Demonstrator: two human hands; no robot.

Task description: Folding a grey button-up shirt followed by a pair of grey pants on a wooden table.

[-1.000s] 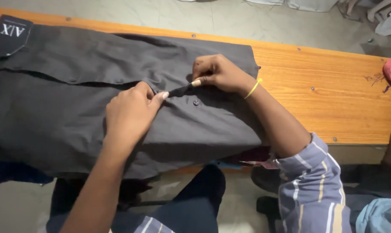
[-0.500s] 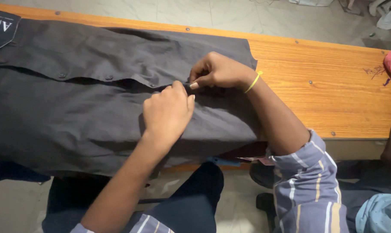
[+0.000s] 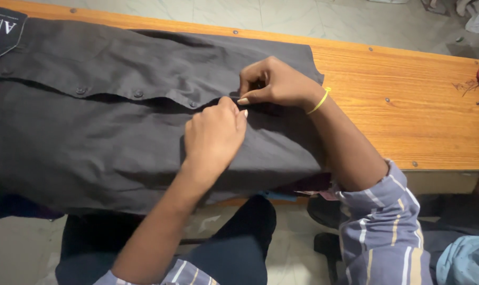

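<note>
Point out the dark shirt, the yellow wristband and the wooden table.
dark shirt (image 3: 91,153), head view, on the flat front panel left of the hands.
yellow wristband (image 3: 320,100), head view, on the band across the right wrist.
wooden table (image 3: 408,121), head view, on the bare top right of the shirt.

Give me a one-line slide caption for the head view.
Left hand and right hand pinch the button placket of a black shirt on a wooden table.

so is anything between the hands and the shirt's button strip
Nothing visible does. Both the left hand and right hand already rest on the black shirt, fingertips meeting at its button placket on the wooden table.
</note>
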